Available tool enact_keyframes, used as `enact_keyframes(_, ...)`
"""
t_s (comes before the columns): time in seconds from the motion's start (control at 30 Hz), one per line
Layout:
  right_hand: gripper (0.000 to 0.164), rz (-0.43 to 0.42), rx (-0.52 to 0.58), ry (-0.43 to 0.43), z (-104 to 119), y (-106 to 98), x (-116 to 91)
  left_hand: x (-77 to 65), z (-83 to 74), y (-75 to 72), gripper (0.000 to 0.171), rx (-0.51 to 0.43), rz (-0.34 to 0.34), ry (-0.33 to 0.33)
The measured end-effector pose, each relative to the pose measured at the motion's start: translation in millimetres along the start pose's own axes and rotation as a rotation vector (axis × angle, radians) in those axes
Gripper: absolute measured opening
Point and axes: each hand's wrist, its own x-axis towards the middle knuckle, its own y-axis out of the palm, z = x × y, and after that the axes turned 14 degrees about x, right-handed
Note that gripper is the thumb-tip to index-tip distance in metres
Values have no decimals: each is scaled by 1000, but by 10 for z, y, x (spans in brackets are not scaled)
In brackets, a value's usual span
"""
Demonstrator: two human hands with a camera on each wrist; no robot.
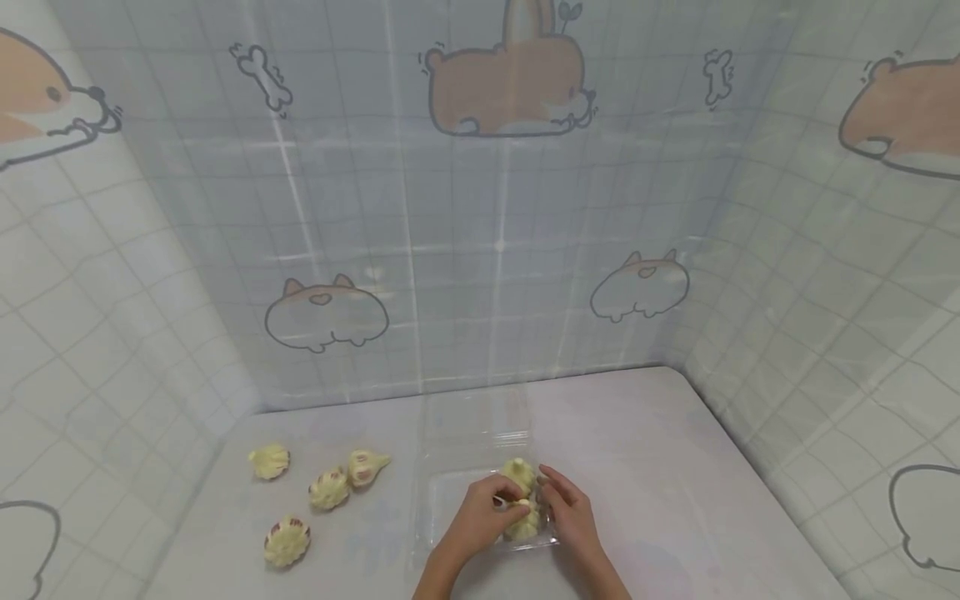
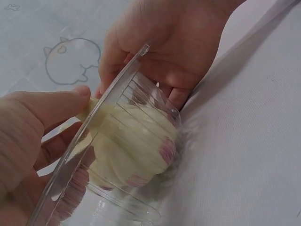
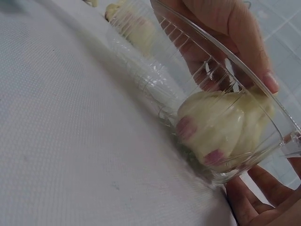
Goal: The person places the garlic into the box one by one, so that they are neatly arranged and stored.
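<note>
Garlic bulb [image 2: 134, 150] inside clear container [image 2: 134, 207]; left grip [image 2: 26, 120] pinching stem.

- Worktop [image 1: 637, 450]: container [image 1: 442, 508] at mid-width, toward front edge; its lid [image 1: 472, 417] lies behind, toward back edge.
- In container, right end: rear bulb [image 1: 517, 472] behind front bulb [image 1: 525, 527].
- Left hand [image 1: 478, 518] over container, at front bulb; right hand [image 1: 573, 518] beside container's right edge.
- Left of container: two bulbs [image 1: 328, 490] side by side.
- Farther left: one bulb [image 1: 270, 461] near back-left corner, another [image 1: 287, 542] before it, near left edge.
</note>
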Motion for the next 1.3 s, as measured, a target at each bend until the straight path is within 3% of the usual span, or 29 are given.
enact_keyframes(0.47,36,11,3,-6,-14,-4,-19,-11,-15,-16,16,3,3,-18)
enact_keyframes(0.83,38,-1,12,-20,-9,5,-19,-3,-11,-65,18,50,-83,12)
enact_keyframes(1.07,39,-7,15,-3,20,-12,-46,12,-38,-185,17,93,-78,59)
enact_keyframes(1.3,39,-9,14,13,23,-9,-40,31,-24,-386,13,139,-122,103)
